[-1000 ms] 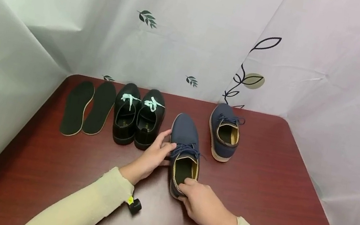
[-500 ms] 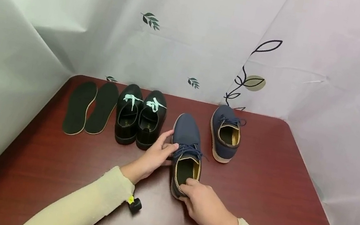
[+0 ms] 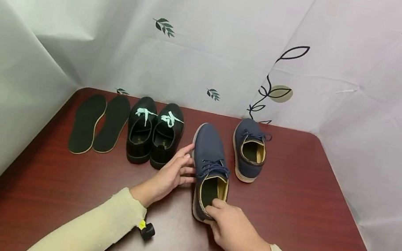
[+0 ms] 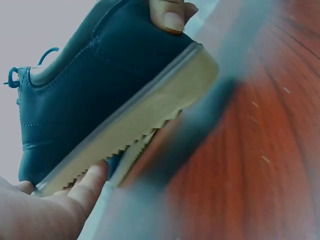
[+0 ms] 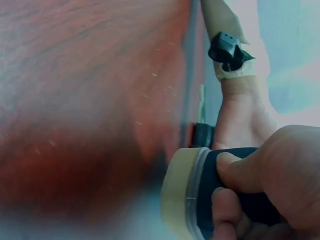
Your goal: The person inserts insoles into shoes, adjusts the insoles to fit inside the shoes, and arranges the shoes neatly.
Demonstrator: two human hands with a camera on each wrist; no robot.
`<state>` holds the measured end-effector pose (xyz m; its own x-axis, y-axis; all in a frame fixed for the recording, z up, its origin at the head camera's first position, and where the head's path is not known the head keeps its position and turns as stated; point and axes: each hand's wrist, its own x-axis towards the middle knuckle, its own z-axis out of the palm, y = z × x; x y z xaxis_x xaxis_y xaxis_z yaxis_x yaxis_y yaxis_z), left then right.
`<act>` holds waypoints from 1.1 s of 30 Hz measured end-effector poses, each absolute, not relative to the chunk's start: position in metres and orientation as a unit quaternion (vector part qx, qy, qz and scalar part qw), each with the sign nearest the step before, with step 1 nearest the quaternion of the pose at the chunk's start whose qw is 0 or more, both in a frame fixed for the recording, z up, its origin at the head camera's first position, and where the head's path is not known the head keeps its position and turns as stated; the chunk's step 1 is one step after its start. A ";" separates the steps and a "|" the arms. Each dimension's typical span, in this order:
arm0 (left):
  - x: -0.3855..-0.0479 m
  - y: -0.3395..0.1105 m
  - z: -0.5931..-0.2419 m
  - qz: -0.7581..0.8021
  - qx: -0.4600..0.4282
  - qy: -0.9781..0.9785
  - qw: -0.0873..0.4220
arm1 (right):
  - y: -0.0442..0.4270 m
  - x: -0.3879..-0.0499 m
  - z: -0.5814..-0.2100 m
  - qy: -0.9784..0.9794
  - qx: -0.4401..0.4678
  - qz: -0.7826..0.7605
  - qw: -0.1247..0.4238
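While my right hand (image 3: 236,230) grips the heel of a navy lace-up shoe (image 3: 210,145) at the back edge of its opening, my left hand (image 3: 165,178) reaches along the shoe's left side, fingers extended and touching the pale, ridged sole. The shoe is in front of me, near the middle of the reddish-brown desk (image 3: 290,213), its toe pointing away from me and a dark lining inside. Behind it and to the right stands its navy mate (image 3: 250,168), also laced. To the left, two black shoes (image 3: 138,150) with mint-green laces stand side by side, and beyond them two dark insoles (image 3: 86,125) lie flat. White fabric (image 3: 210,24) printed with leaves hangs behind the desk.
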<state>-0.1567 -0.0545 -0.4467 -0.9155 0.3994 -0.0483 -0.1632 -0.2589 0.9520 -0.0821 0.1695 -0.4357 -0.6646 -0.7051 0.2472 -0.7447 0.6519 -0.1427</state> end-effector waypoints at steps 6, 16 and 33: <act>-0.157 -0.049 -0.424 0.799 0.168 0.560 0.141 | 0.184 -0.085 -0.416 -0.888 0.412 0.126 0.163; -0.171 -0.036 -0.387 0.824 0.229 0.501 0.135 | 0.204 -0.089 -0.381 -0.877 0.399 0.133 0.234; -0.205 0.033 -0.382 0.805 0.230 0.525 0.154 | 0.250 -0.112 -0.388 -0.896 0.335 0.112 0.268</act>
<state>-0.2051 0.0333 -0.3824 -0.8465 0.4898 0.2086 -0.0060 -0.4006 0.9162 -0.1125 0.2500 -0.3880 -0.6312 -0.5413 0.5555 -0.6612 0.7500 -0.0204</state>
